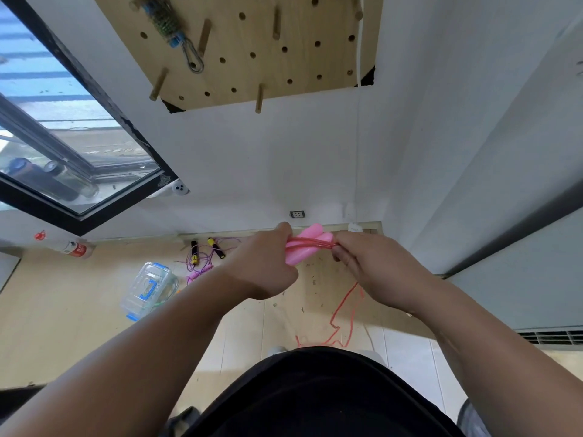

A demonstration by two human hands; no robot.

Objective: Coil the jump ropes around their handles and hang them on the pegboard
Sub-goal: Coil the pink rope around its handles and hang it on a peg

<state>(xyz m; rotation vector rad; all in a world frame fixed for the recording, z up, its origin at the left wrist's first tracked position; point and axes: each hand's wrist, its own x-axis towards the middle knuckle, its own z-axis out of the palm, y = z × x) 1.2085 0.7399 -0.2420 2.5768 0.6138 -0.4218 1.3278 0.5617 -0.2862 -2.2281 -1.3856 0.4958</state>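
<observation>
The pegboard (252, 67) hangs high on the wall (252, 159), with the window (63, 137) lower and to its left. Below it, the handles (307, 244) sit between the left hand (265, 266), which grips them, and the right hand (372, 269), which pinches the rope (342, 313). The rope trails down to the floor (63, 326). On the floor left of the hands lies a second rope (202, 257), with a box (148, 290) nearer. A bottle (75, 248) lies farthest left, by the wall.
</observation>
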